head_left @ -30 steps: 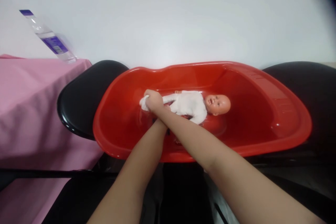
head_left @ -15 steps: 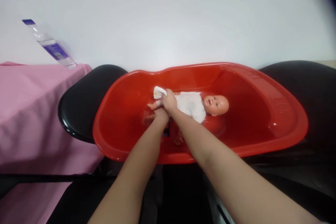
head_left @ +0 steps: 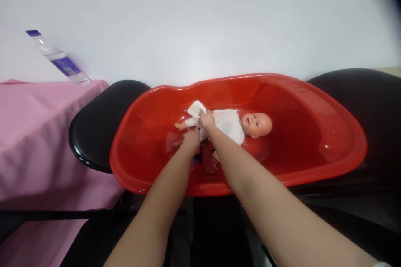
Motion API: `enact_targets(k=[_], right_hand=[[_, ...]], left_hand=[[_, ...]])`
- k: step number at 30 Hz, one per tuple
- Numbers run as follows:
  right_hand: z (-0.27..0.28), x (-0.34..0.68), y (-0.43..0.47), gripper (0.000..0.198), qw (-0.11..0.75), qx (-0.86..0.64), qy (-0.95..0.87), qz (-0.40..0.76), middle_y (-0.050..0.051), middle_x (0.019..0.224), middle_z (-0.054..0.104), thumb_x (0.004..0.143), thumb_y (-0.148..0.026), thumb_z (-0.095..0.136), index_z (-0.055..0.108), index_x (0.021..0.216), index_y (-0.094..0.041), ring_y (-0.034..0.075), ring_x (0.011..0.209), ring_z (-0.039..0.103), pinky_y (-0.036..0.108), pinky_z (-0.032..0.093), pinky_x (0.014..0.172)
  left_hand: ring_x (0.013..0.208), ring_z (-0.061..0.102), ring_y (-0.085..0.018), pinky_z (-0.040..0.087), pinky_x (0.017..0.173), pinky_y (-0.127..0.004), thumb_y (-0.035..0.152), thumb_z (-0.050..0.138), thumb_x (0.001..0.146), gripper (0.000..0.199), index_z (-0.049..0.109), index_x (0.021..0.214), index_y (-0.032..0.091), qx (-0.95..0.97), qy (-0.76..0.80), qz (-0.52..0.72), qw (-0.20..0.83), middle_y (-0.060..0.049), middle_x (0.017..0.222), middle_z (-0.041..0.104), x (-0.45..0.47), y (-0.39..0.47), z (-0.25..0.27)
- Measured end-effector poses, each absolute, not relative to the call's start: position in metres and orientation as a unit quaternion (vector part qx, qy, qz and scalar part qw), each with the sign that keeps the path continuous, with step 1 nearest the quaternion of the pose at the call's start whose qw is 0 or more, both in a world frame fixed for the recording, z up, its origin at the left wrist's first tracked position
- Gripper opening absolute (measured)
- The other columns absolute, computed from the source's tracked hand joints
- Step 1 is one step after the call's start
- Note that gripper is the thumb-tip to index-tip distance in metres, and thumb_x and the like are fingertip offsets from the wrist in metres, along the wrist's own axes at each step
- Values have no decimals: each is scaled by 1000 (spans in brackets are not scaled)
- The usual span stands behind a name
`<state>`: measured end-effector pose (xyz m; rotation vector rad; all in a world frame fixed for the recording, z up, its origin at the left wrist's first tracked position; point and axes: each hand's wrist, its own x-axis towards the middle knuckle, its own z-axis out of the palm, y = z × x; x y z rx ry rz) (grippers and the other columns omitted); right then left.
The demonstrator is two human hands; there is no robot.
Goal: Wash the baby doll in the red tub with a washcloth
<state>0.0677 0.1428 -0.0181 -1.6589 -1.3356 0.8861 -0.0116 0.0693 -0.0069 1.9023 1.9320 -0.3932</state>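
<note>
The doll (head_left: 232, 123) lay on its back in the red tub (head_left: 328, 133) w/ head to the right, so the right hand (head_left: 207, 119) pinched a small white cloth (head_left: 196, 109) by its tummy & the left hand (head_left: 190, 137) closed round its legs, prob. to steady it.

A clear bottle (head_left: 56, 57) with a purple cap and purple label stands at ten o'clock, leaning in the view, on the far edge of a pink cloth (head_left: 40, 133) that drapes over a table and fills the nine o'clock side. A glossy black seat (head_left: 94, 129) curves out at nine o'clock of centre, just beside the cloth, and a second black seat (head_left: 376, 104) shows at three o'clock. A plain white wall (head_left: 200, 16) fills the twelve o'clock half.
</note>
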Motion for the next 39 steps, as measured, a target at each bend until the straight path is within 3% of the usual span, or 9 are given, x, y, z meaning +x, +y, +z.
enact_targets(k=[6,11,16,21,27,32,39], right_hand=[[-18,71,141,33,392,-663,-535,349,13,106,67,89,-38,42,59,105,-15,26,101,62,37,45,94],[-17,75,140,38,394,-673,-524,342,16,111,66,91,-38,39,59,110,-12,26,104,62,36,45,94],[-11,77,137,48,396,-694,-503,329,21,115,64,95,-43,29,58,114,-9,29,109,61,40,44,96],[-5,78,135,50,369,-713,-504,319,22,115,65,96,-43,29,58,115,-8,30,110,62,39,45,95],[4,78,130,50,331,-731,-511,307,23,113,65,96,-42,29,60,113,-7,32,110,62,41,46,93],[8,77,127,52,309,-740,-513,306,23,113,65,96,-44,28,59,115,-7,32,108,62,42,46,92],[10,82,123,81,293,-737,-530,299,25,113,65,91,-67,14,65,112,-7,35,108,62,47,45,93]], left_hand=[[124,48,-38,45,92,-52,19,56,83,59,38,139,15,675,703,-158,156,-24,141,43,-10,67,-2],[129,42,-38,41,98,-53,37,68,75,74,36,140,21,688,696,-136,154,-19,144,41,-22,70,1],[115,54,-33,45,91,-45,60,43,87,54,56,113,15,731,680,-32,49,-18,118,59,-40,75,-2],[109,55,-30,45,89,-42,54,31,94,50,56,109,14,791,609,40,-37,-16,115,58,-45,81,-15],[118,49,-24,38,101,-37,50,37,95,44,53,119,17,824,561,74,5,-13,130,52,-49,90,-32],[122,47,-22,36,104,-36,47,33,97,44,54,120,17,834,547,71,18,-12,130,53,-50,89,-29],[112,52,-28,44,91,-45,29,32,97,32,54,116,16,773,630,67,-23,-14,120,57,-49,85,-24]])
